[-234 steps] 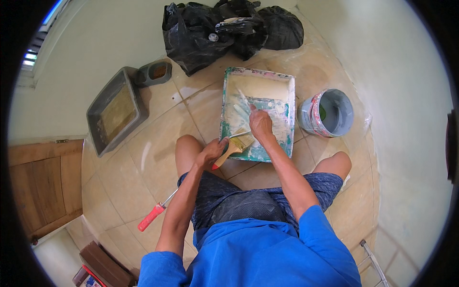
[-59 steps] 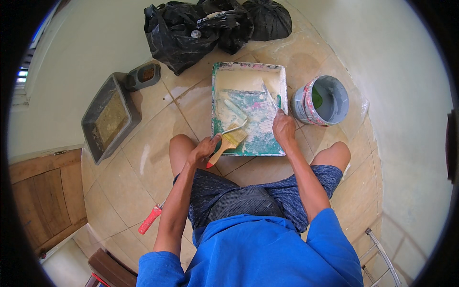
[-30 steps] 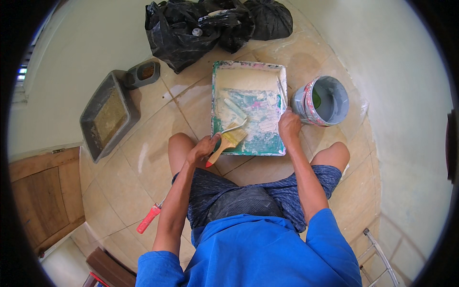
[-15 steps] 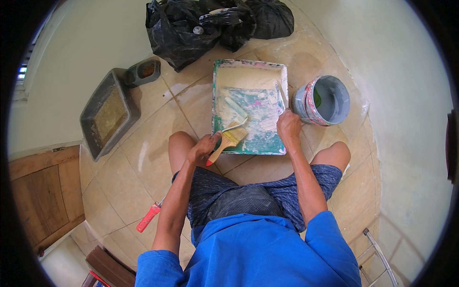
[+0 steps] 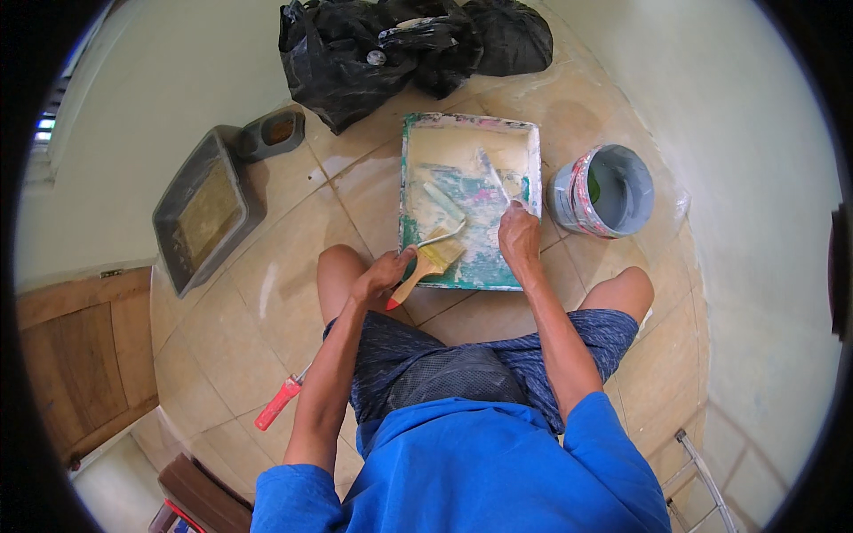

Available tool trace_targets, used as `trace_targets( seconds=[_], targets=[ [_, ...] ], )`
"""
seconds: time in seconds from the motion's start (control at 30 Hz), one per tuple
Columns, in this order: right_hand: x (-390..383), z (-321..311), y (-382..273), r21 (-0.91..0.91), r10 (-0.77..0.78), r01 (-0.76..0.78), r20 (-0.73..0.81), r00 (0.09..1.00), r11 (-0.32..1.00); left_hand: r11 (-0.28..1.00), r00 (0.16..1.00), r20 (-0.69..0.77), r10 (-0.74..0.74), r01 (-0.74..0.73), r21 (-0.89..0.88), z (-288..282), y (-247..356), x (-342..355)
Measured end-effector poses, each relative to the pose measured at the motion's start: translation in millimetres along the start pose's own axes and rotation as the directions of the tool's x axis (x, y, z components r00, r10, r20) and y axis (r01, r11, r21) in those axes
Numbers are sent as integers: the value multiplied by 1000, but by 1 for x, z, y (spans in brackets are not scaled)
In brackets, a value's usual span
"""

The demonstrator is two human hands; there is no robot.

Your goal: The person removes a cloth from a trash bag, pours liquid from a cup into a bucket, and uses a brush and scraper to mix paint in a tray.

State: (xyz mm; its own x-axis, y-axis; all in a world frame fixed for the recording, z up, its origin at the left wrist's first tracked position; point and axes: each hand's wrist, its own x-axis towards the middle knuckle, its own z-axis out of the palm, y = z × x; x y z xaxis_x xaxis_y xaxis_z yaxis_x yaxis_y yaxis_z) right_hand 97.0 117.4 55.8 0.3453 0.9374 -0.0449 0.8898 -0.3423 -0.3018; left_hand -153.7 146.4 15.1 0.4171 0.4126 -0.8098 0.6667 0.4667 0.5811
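On the floor between my knees sits a paint tray (image 5: 533,169), smeared green and white, with cream paint pooled at its far end. My right hand (image 5: 519,234) grips a narrow, flat, paint-coated blade (image 5: 494,176), its tip in the cream paint; the handle is hidden. At the tray's near left edge my left hand (image 5: 387,271) is closed around the wire of a paint roller (image 5: 444,202). The roller's sleeve lies in the tray, and its red handle (image 5: 278,404) sticks out beyond my left forearm. A wide paintbrush (image 5: 426,268) rests over the near left corner, beside my left fingers.
Right of the tray stands a grey bucket (image 5: 619,191) with something green inside. Black plastic bags (image 5: 351,67) lie beyond the tray. A grey trough (image 5: 209,209) is at the left wall, with a smaller grey container (image 5: 271,135). A metal frame (image 5: 706,471) stands lower right.
My right hand has moved slightly left, swinging the blade from the tray's right wall into the cream paint. My left hand stays at the near left edge.
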Motion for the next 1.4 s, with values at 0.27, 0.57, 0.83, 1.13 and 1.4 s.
trace_targets(
  seconds=[0.27,0.57,0.83,1.13,1.4],
  targets=[
    [-1,15,-25,80,47,-57,114,992,995,990,991,-102,85,-73,121,2,-7,3],
    [7,25,-39,96,-64,54,102,993,994,993,998,-62,29,-22,112,-2,9,-10],
    [13,30,-42,88,48,-53,64,997,995,988,995,-69,74,-64,138,-1,13,-12],
    [16,38,-49,118,3,-4,10,1000,993,992,992,-74,107,-101,76,1,10,-9],
    [21,44,-47,95,-14,8,62,998,995,989,991,-93,93,-81,128,0,15,-13]
  ],
)
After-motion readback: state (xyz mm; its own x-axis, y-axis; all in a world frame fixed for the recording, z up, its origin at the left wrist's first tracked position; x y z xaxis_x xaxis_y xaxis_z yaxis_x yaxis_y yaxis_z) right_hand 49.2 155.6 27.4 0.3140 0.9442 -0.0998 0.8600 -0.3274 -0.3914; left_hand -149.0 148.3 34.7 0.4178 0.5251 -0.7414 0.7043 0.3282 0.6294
